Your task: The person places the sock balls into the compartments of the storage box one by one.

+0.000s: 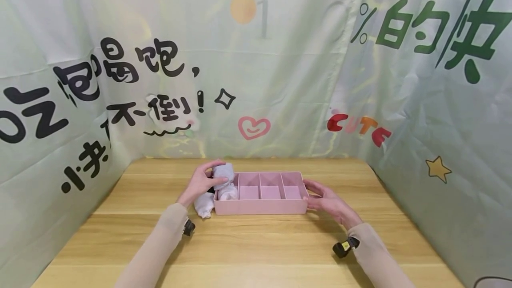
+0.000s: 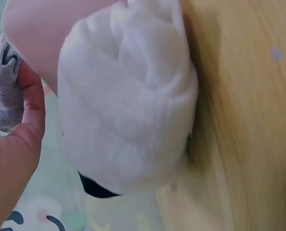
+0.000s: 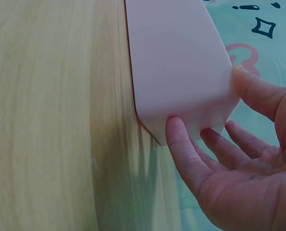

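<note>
My left hand (image 1: 201, 180) pinches a rolled light-grey sock (image 1: 223, 173) between thumb and fingers, above the left end of a pink divided box (image 1: 260, 207). The same grey roll (image 2: 7, 91) shows at the left edge of the left wrist view. A white bundled sock (image 1: 228, 192) sits in the box's leftmost compartment. Against the box's left end lies another white bundle (image 1: 205, 205), large in the left wrist view, with something black (image 2: 97, 187) partly hidden behind it. My right hand (image 1: 332, 202) touches the box's right end with spread, slightly bent fingers.
The box stands on a wooden table (image 1: 256, 243) and has several compartments split by thin walls. Printed cloth (image 1: 280, 79) hangs behind the table and along both sides. A strapped-on device (image 1: 345, 247) sits at the right wrist, another at the left.
</note>
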The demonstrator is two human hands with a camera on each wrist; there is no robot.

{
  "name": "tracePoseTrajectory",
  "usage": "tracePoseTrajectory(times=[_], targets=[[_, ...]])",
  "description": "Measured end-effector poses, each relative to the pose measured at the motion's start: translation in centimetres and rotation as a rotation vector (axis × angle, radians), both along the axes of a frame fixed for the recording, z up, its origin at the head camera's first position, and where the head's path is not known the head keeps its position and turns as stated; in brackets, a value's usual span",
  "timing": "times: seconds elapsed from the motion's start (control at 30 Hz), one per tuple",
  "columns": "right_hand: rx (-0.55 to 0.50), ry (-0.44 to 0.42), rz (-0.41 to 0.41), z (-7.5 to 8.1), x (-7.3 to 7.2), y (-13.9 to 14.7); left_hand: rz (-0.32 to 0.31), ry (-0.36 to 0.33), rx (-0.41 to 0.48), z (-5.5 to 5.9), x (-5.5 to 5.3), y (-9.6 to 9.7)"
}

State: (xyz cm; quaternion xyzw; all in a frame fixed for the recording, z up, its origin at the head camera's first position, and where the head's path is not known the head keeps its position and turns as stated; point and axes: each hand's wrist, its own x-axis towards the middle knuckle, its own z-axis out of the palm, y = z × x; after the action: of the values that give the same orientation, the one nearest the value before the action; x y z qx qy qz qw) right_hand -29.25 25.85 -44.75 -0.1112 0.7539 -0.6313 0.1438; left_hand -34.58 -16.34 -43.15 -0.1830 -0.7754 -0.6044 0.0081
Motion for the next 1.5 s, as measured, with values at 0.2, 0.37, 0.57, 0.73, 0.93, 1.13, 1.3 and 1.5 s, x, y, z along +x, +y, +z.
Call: tracePoseTrajectory(times=[0.2,0.37,0.57,0.73,0.93,1.13,1.3,1.5], targets=[[0.009,-0.005,0.0,-0.1,-0.2,0.0,-0.005,-0.048,0.035,-0.1,0.2,1.1],[0.009,-0.006,0.001,0.0,-0.2,-0.1,-0.047,-0.066,0.041,0.2,0.6,2.0],[0.003,0.0,0.008,-0.2,-0.2,-0.1,-0.097,-0.053,0.031,0.3,0.6,2.7],[-0.017,-0.007,0.004,-0.1,-0.2,-0.2,-0.104,-0.024,0.002,0.1,0.6,3.0],[-0.023,0.0,0.01,0.0,-0.1,-0.2,-0.093,-0.05,0.0,-0.4,0.9,3.4],[-0.016,-0.012,-0.008,-0.3,0.0,0.1,-0.112,-0.073,0.048,-0.4,1.0,4.4],[-0.007,-0.013,0.001,-0.2,-0.1,0.1,-0.126,-0.079,0.045,-0.4,0.8,4.8],[0.003,-0.007,0.01,0.0,-0.2,0.1,-0.133,-0.082,0.007,-0.4,0.8,5.2]])
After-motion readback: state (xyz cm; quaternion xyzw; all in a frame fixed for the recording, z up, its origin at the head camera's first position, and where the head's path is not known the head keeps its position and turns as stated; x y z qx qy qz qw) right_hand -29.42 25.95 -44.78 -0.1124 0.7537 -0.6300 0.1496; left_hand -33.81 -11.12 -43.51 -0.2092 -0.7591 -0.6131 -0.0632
